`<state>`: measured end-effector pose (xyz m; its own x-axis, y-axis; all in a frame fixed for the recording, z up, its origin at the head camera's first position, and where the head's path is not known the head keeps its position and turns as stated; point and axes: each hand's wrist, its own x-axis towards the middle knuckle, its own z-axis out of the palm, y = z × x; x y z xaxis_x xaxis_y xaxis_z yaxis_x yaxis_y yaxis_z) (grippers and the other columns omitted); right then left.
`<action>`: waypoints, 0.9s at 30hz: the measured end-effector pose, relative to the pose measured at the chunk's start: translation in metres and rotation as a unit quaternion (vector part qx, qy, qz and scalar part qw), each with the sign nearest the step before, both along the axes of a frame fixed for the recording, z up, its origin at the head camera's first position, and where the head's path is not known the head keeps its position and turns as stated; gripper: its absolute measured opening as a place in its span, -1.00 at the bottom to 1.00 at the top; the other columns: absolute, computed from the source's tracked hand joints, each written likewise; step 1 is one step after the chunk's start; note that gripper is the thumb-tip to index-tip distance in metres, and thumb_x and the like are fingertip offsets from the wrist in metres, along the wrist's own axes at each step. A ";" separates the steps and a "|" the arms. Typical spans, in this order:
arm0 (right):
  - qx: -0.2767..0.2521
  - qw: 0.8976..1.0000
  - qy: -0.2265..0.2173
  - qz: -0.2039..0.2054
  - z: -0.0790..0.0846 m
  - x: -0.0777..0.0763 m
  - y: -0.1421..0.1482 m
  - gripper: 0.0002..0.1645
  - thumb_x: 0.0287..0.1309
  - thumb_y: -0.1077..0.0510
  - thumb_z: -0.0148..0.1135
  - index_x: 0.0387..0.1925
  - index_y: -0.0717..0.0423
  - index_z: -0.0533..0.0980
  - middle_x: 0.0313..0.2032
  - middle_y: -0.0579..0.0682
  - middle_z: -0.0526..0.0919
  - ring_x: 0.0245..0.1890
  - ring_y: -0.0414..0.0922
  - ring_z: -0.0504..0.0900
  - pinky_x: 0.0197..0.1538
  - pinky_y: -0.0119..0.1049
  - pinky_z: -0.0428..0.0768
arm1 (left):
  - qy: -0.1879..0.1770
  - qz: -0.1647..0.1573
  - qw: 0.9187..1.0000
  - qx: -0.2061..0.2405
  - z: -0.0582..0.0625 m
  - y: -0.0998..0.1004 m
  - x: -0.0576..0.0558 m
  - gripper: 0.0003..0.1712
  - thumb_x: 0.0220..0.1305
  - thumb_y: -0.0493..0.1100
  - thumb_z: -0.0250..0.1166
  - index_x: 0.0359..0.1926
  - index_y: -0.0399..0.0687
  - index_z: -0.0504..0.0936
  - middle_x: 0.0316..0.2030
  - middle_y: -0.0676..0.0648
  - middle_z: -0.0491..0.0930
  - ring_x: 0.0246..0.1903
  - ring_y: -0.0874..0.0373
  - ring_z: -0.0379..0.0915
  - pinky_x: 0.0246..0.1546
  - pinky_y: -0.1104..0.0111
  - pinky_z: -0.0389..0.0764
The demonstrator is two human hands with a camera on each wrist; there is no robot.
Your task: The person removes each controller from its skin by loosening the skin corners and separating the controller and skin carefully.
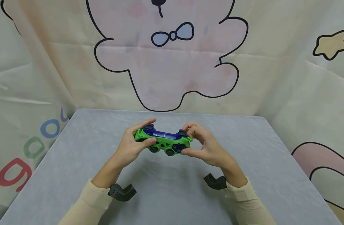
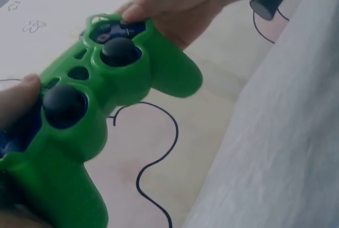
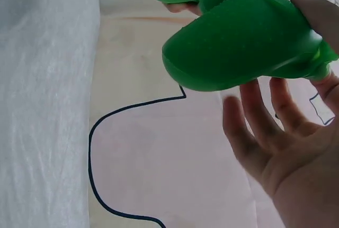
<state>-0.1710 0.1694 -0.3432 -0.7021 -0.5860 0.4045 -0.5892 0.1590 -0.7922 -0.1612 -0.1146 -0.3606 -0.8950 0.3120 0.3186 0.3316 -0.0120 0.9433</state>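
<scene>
A blue game controller [image 1: 166, 135] in a green rubbery cover [image 2: 85, 143] is held up above the table in the head view, its thumbsticks facing me. My left hand [image 1: 127, 145] grips the left end, with the thumb over the front and the index finger stretched along the top. At the right end, my right hand [image 1: 208, 147] pinches the cover's upper corner, and its thumb presses the front near the buttons. That corner stands out from the blue shell. The right wrist view shows the cover's rounded handle [image 3: 228, 48] above several loosely bent right fingers.
Below both hands spreads a grey cloth-covered table [image 1: 166, 193]. Printed fabric [image 1: 166, 68] hangs behind it and along both sides. A dark curved mount sits on the left wrist [image 1: 122, 192], and a similar mount [image 1: 215, 181] on the right wrist.
</scene>
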 end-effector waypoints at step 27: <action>0.003 1.000 -0.014 0.018 -0.021 0.000 -0.021 0.14 0.13 0.37 0.43 0.57 -0.02 -0.02 0.28 0.15 0.33 0.01 -0.14 0.63 0.05 -0.31 0.68 | -0.105 0.085 0.991 -0.002 0.000 0.005 -0.002 -0.30 0.34 -0.21 0.36 0.45 0.12 0.36 0.59 0.00 -0.03 0.51 0.07 -0.11 0.19 0.29 0.38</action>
